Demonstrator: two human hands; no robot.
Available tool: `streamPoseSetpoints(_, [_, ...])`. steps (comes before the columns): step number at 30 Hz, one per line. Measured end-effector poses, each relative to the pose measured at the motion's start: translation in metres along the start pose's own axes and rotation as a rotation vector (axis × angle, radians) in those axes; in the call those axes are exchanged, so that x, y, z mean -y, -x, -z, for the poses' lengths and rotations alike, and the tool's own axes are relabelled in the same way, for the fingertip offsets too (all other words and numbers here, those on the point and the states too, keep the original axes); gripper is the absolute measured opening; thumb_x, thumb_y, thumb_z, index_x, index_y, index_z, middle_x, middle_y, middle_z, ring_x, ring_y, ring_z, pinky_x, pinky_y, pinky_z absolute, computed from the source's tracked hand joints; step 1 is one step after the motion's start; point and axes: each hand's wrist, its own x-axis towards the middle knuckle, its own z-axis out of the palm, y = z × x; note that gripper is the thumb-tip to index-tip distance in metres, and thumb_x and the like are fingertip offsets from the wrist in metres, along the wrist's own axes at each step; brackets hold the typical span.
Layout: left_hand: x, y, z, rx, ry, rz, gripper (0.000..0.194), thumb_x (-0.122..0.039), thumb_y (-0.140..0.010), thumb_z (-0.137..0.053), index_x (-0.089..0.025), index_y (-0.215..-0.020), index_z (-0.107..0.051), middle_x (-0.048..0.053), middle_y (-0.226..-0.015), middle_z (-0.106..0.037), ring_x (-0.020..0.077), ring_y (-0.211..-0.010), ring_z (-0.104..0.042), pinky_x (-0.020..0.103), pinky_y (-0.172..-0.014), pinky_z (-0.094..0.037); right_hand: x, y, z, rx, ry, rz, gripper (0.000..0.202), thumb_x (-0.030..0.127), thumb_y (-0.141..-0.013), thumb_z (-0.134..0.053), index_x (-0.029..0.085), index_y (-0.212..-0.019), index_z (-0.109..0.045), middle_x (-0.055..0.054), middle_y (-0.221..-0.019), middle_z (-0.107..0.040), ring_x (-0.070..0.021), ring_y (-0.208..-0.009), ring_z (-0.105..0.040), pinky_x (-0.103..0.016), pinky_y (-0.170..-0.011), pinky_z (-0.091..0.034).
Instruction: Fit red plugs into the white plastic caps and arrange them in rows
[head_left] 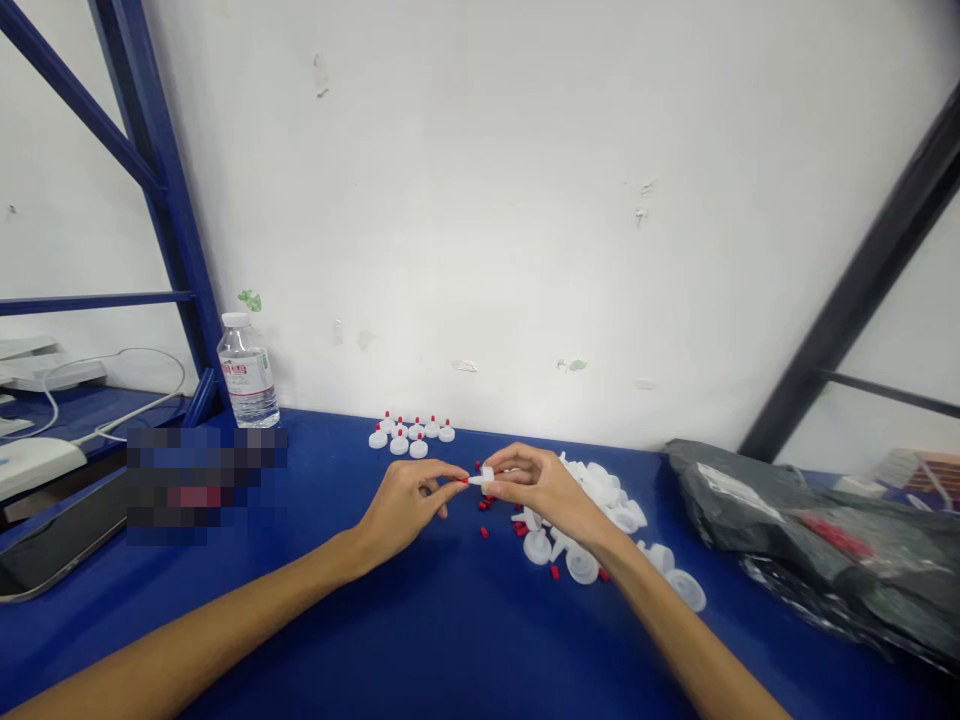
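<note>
Between finger and thumb, my left hand (412,497) pinches a small red tip (466,480). My right hand (534,482) grips a white nozzle cap (487,476) on its side, its spout pointing left and meeting the red tip. Under and beside my right hand lies a pile of white nozzle caps (600,485), with several loose red tips (484,533) scattered around it. Toward the wall, several white caps with red tips (399,441) stand upright in a group.
A water bottle (248,375) stands at the back left of the blue table (360,640). Black plastic bags (810,540) lie on the right. At the far left are a black case (71,530) and white devices with cables (37,465). Metal frame posts flank the wall.
</note>
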Motion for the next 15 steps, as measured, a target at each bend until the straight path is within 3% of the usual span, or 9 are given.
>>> streamPoseSetpoints(5, [0.005, 0.001, 0.000, 0.012, -0.005, -0.169, 0.024, -0.034, -0.094, -0.058, -0.018, -0.097, -0.074, 0.004, -0.081, -0.073, 0.0106, -0.055, -0.063, 0.022, -0.056, -0.048, 0.000, 0.000, 0.000, 0.006, -0.070, -0.026, 0.039, 0.043, -0.067, -0.084, 0.019, -0.091, -0.065, -0.006, -0.099, -0.073, -0.0226, -0.090, -0.072, -0.034, -0.079, -0.057])
streamPoseSetpoints(15, [0.004, 0.001, 0.003, 0.020, -0.017, -0.189, 0.025, -0.033, -0.096, -0.054, -0.017, -0.097, -0.074, 0.006, -0.085, -0.073, 0.0104, -0.055, -0.061, 0.024, -0.059, -0.050, -0.013, -0.002, -0.007, 0.034, -0.166, 0.029, 0.036, 0.040, -0.067, -0.085, 0.018, -0.087, -0.064, -0.008, -0.109, -0.071, -0.0217, -0.095, -0.071, -0.037, -0.087, -0.057])
